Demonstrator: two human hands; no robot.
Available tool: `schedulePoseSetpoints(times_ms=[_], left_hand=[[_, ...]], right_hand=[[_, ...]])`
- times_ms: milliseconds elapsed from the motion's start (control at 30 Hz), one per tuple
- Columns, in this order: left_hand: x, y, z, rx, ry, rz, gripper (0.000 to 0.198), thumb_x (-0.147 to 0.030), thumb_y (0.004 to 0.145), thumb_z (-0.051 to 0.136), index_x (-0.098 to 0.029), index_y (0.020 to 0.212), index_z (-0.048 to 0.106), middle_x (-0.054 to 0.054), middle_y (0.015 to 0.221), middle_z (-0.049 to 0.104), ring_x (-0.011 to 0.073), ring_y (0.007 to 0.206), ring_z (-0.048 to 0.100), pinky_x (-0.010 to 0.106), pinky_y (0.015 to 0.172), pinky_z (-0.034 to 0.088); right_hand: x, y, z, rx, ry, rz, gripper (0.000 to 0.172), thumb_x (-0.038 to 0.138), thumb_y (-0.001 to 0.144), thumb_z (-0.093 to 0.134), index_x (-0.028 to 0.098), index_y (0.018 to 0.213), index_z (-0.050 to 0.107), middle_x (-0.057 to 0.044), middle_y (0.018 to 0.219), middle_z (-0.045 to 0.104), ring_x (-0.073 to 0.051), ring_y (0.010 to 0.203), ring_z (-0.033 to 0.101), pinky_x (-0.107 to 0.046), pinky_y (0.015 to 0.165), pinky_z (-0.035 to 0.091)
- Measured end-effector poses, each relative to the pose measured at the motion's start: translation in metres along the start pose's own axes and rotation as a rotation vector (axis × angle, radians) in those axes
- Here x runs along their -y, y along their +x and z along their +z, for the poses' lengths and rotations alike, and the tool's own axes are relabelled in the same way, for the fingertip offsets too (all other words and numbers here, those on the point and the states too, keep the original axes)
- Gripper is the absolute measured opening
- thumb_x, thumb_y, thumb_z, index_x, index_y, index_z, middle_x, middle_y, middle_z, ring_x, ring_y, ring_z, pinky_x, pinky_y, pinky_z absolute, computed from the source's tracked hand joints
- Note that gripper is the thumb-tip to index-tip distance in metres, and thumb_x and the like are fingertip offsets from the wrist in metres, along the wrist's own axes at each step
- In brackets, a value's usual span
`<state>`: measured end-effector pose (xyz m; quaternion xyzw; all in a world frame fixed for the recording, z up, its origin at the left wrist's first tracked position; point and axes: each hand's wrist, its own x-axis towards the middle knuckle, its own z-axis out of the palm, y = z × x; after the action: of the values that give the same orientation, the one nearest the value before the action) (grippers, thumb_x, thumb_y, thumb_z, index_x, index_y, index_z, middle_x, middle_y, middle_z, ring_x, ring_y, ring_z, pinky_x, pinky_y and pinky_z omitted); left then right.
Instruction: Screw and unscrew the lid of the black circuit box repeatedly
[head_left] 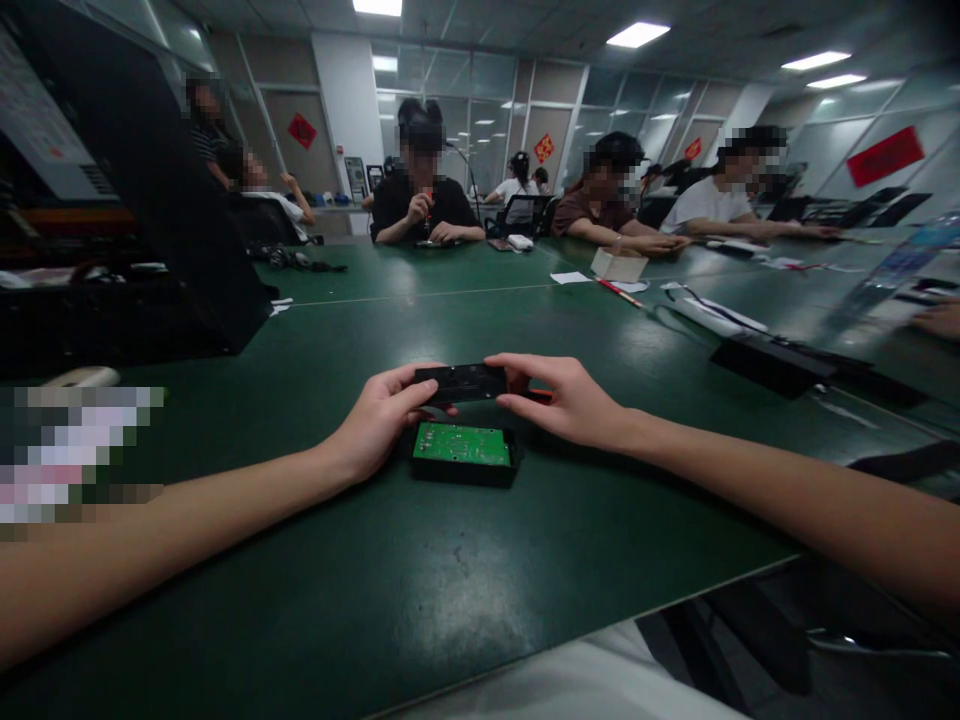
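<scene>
Between my two hands a flat black rectangular cover (pixel 463 382) is held up just above the table. My left hand (pixel 386 415) pinches its left end, thumb on top. At the right end, the fingers and thumb of my right hand (pixel 559 395) close around it. Directly below and nearer to me, a black plastic case (pixel 465 472) lies on the green table (pixel 337 560), its top uncovered. A green circuit board (pixel 461 444) sits inside that case. Something orange (pixel 540 394) shows by my right fingers; its kind is hidden.
A large black equipment frame (pixel 172 200) stands at the left. To the right lie a black box-shaped object (pixel 772 362) with cables and a clear plastic bottle (pixel 892 265). A small open box (pixel 619 264) and a red pencil-like stick (pixel 619 292) lie farther back. Several people sit across the table.
</scene>
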<state>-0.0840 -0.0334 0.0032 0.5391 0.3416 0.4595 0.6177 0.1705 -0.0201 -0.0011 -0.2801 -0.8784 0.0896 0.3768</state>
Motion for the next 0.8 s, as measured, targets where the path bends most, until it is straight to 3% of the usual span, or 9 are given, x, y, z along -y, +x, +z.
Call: schedulePoseSetpoints(times_ms=[267,467,800], left_hand=[[0.0003,0.0004,-0.0011,0.004,-0.022,-0.009,0.034,-0.028,0.076,0.080,-0.013,0.106,0.075,0.007,0.091,0.076,0.0184,0.077,0.071,0.027,0.071,0.054],[0.0014,0.0001,0.0002,-0.013,-0.013,-0.015,0.035,-0.028,0.077,0.080,-0.013,0.108,0.074,0.007,0.093,0.077,0.0181,0.078,0.071,0.029,0.074,0.055],[0.0035,0.0012,0.0001,0.024,0.113,0.041,0.030,-0.032,0.081,0.076,-0.016,0.106,0.076,0.006,0.094,0.077,0.0197,0.080,0.069,0.031,0.076,0.054]], right_hand=[[-0.0039,-0.0015,0.0010,0.032,-0.121,-0.099,0.042,0.030,0.096,0.059,0.016,0.135,0.055,-0.007,0.096,0.069,-0.017,0.084,0.064,-0.031,0.078,0.054],[-0.0071,-0.0002,-0.0010,-0.012,-0.235,-0.186,0.038,0.031,0.096,0.060,0.017,0.131,0.059,-0.016,0.128,0.059,-0.025,0.119,0.057,-0.045,0.101,0.051],[0.0020,0.0023,0.0076,-0.019,-0.157,-0.148,0.024,0.027,0.095,0.061,0.018,0.117,0.059,-0.010,0.108,0.069,-0.021,0.098,0.065,-0.037,0.085,0.056]])
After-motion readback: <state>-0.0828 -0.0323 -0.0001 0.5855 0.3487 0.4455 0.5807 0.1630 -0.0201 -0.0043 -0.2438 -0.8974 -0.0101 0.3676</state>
